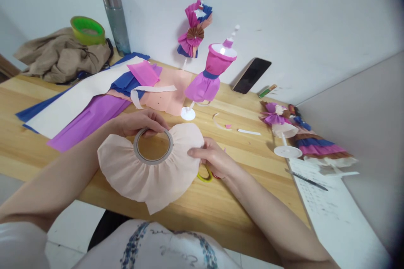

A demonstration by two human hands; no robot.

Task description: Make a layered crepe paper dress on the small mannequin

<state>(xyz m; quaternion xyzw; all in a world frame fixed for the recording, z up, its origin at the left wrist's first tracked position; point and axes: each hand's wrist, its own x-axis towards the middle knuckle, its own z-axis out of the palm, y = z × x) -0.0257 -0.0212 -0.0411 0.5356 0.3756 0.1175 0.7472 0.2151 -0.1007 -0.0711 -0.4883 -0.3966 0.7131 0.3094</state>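
Observation:
A pale peach pleated crepe-paper ruffle [148, 178] is gathered into a curve around a grey tape ring [153, 146] above the wooden table [221, 201]. My left hand [139, 122] grips the far side of the ring and ruffle, fingers closed. My right hand [214, 159] pinches the ruffle's right end, fingers closed. Yellow-handled scissors [205, 175] lie partly hidden under my right hand.
Sheets of blue, white, purple, pink and peach crepe paper [94, 96] lie at the back left. A mannequin in a pink dress [210, 73] stands behind, another [194, 33] by the wall. A phone [251, 75], flask [115, 17], green tape roll [87, 30], cloth [59, 56], more paper dresses [303, 138] and a paper with pen [318, 193] sit around.

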